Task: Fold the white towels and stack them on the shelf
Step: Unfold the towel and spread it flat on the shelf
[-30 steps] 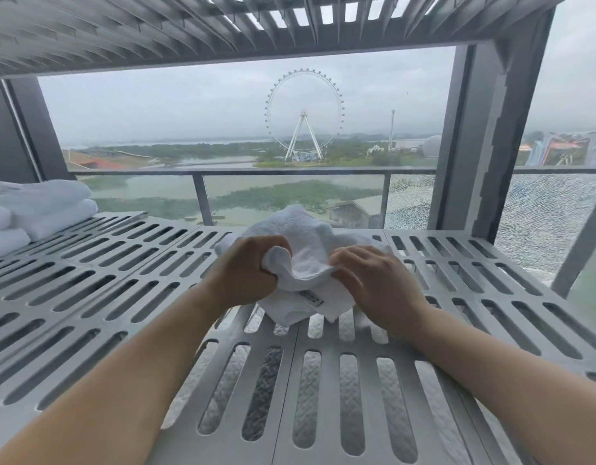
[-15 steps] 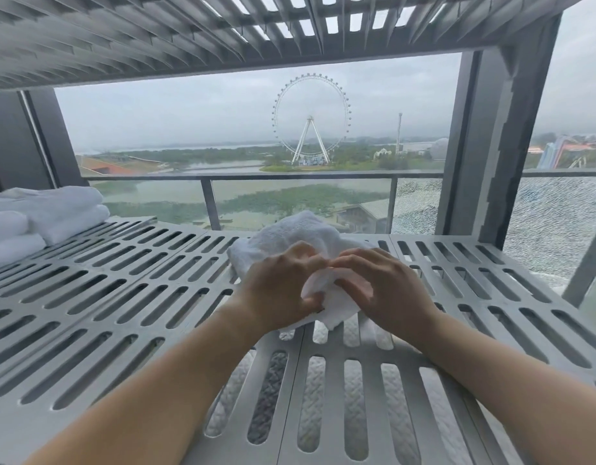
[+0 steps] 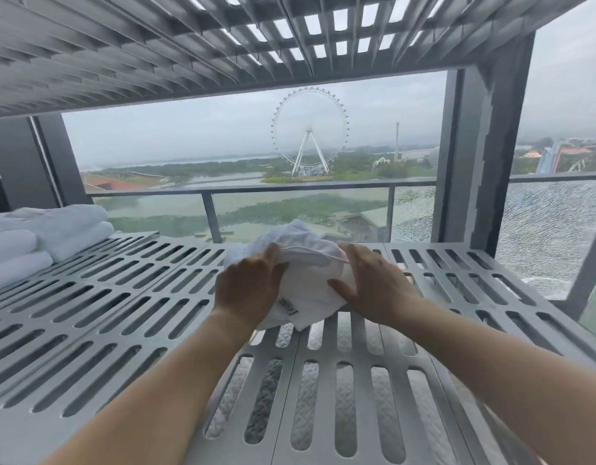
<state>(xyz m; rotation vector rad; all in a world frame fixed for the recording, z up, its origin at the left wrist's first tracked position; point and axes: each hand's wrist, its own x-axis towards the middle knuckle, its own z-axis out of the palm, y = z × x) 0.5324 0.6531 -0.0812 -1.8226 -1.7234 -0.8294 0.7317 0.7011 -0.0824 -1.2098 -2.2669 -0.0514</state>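
Note:
A crumpled white towel (image 3: 308, 283) lies on the slotted grey metal shelf (image 3: 122, 297), in the middle toward the back. Its label shows near the front edge. My left hand (image 3: 247, 290) presses against the towel's left side with fingers curled over the cloth. On the towel's right side rests my right hand (image 3: 370, 285), thumb spread toward the middle and fingers over the top edge. A stack of folded white towels (image 3: 38, 239) sits at the shelf's far left.
Another slotted shelf (image 3: 189, 45) hangs close overhead. A thick grey post (image 3: 484, 156) stands at the back right. Behind the shelf are a glass railing (image 3: 289, 203) and a window. Quilted white fabric shows through the slots below.
My hands have spread apart, each to one side of the towel, and the towel is now more bundled between them. The view has tilted slightly.

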